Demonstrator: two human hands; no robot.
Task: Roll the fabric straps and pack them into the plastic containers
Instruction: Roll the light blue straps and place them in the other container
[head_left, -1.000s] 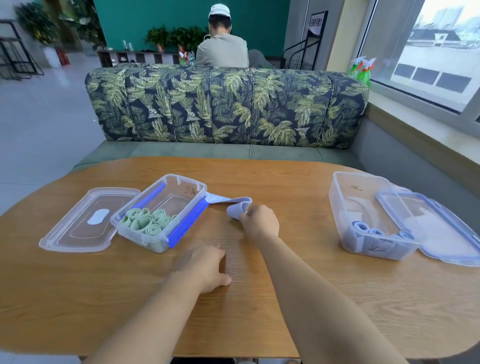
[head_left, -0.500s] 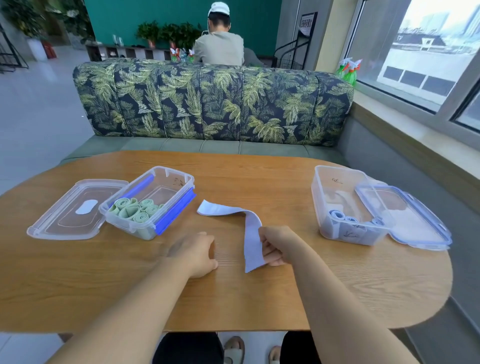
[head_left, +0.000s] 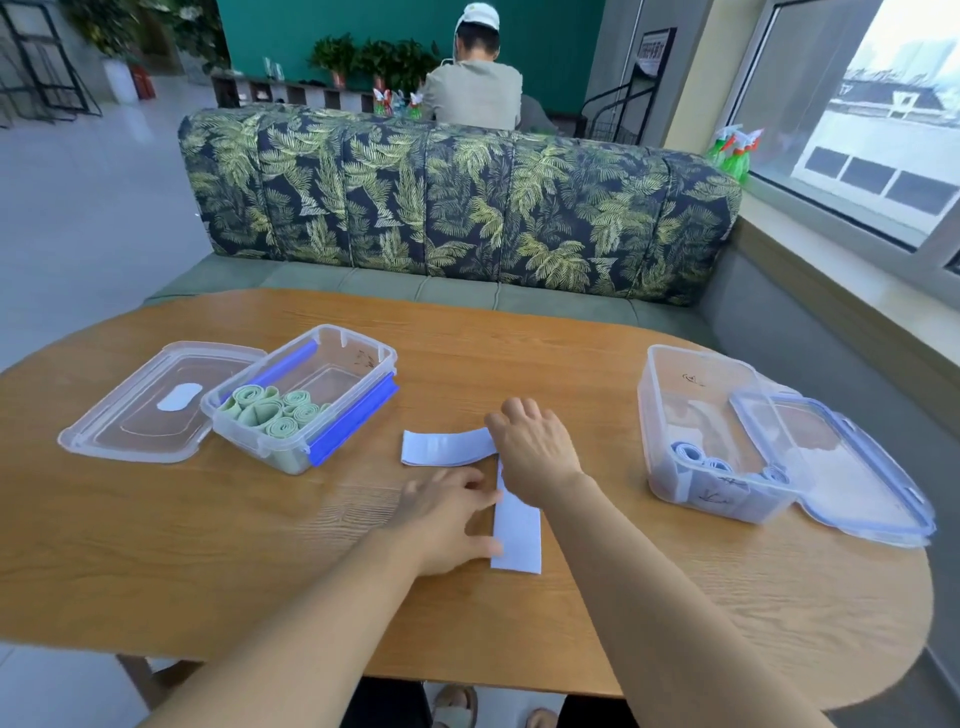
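A pale blue fabric strap (head_left: 448, 448) lies bent in an L on the wooden table (head_left: 208, 545); one leg runs left, the other (head_left: 517, 535) runs toward me. My right hand (head_left: 535, 447) presses on the bend, covering it. My left hand (head_left: 449, 514) lies flat, fingers touching the near leg's left edge. The left plastic container (head_left: 363, 364) holds several rolled green straps (head_left: 275, 413). The right plastic container (head_left: 675, 405) holds a few rolled blue straps (head_left: 719, 462).
A clear lid (head_left: 150, 410) lies left of the green container. A blue-rimmed lid (head_left: 852, 483) leans on the right container near the table's right edge. A leaf-patterned bench (head_left: 457, 202) stands behind the table, a person seated beyond it. Spray bottles (head_left: 735, 150) stand on the windowsill.
The strap was pulled from beside the green container toward the table's middle and laid out in an L. My right hand moved back up onto the bend; my left hand slid right to the strap.
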